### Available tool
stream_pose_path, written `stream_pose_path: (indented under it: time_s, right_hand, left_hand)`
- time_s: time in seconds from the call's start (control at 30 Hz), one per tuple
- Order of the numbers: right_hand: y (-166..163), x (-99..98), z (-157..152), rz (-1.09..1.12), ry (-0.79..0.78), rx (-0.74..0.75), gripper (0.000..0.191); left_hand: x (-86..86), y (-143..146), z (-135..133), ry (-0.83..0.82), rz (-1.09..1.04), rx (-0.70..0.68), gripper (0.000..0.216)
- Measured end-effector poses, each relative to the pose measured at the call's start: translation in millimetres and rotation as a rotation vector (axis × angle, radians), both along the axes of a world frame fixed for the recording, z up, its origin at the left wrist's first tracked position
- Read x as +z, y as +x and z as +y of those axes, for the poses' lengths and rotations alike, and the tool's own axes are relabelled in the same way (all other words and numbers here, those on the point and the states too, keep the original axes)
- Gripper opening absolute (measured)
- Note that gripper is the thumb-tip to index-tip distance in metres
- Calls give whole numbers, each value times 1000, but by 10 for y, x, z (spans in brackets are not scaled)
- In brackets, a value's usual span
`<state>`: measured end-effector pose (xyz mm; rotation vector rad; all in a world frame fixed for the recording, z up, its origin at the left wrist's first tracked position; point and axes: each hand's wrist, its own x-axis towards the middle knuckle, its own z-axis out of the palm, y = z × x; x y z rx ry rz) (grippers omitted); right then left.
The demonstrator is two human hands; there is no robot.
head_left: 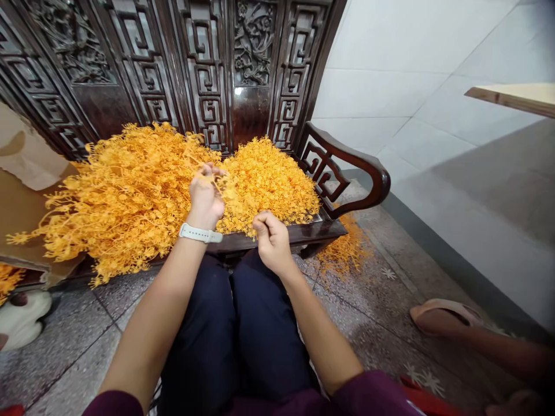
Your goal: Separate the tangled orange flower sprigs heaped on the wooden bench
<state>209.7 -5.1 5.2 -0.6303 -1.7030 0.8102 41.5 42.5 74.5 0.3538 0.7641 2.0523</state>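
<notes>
My left hand (205, 199), with a pale watch strap at its wrist, is raised over the bench with its fingers curled round a yellow-orange artificial flower sprig (229, 190). The sprig is blurred. Lower and to the right, my right hand (273, 240) is closed in a pinch near the bench's front edge; anything between its fingertips is too small to make out. A large heap of long-stemmed orange sprigs (130, 196) lies to the left of my left hand. Behind both hands is a second pile of orange flower pieces (273, 179).
The dark carved wooden bench (255, 115) has a curved armrest (351, 162) at right. Loose orange pieces (344, 245) lie on the floor below it. A torn cardboard box (39, 202) stands at left. Another person's sandalled foot (442, 318) is at right, below a wooden board (515, 98).
</notes>
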Motion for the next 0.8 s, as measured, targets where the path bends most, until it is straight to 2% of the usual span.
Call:
stream_pose_path:
  time_s: [0.1,0.17,0.23,0.3,0.33,0.37,0.4,0.43,0.5,0.57,0.6,0.63,0.7,0.8]
  right_hand:
    - [142,2,-164,-4,-73,76,26]
    - [287,111,-267,-36,-160,190,22]
    - [440,302,-332,-140,-229,450,19]
    - [527,529,-298,-283,-231,809,19]
    - [519,637,-223,-309,-223,930,21]
    - [468,733,-103,-294,-220,976,24]
    - [375,813,62,-244,-225,949,29]
    - [247,874,266,-123,-263,794,38]
    - [-53,934,739,-46,-330,572,44]
    - [-300,920,1162,30,-526,264,43]
    - [-377,889,1303,83,-572,128,39]
    - [-420,843,1383,115,-575,57,35]
    - [-424,711,1359,151,-459,2,30]
    - [-336,482,1061,100,-205,80,35]
  left_hand:
    - [-99,-223,69,-56,-49,51,24]
    - [-173,-309,82,-85,-69,24,23]
    - [-226,-331,78,-82,-89,-8,22]
    - [-248,-307,74,-66,-85,-46,21]
    - [-250,-285,75,-63,-71,-63,20]
    - [-246,-259,77,-68,-51,-80,17]
    - [-239,-229,80,-78,-31,-92,15]
    - [-228,-197,82,-91,-14,-98,14]
    - [-201,-123,78,-109,-6,-91,15]
    - [-166,-43,59,-117,-10,-90,19]
    - [-148,-5,45,-120,-8,-97,21]
    - [-131,29,31,-124,2,-111,23]
    - [-104,87,10,-111,44,-138,23]
    - [-88,153,4,-49,104,-148,22]
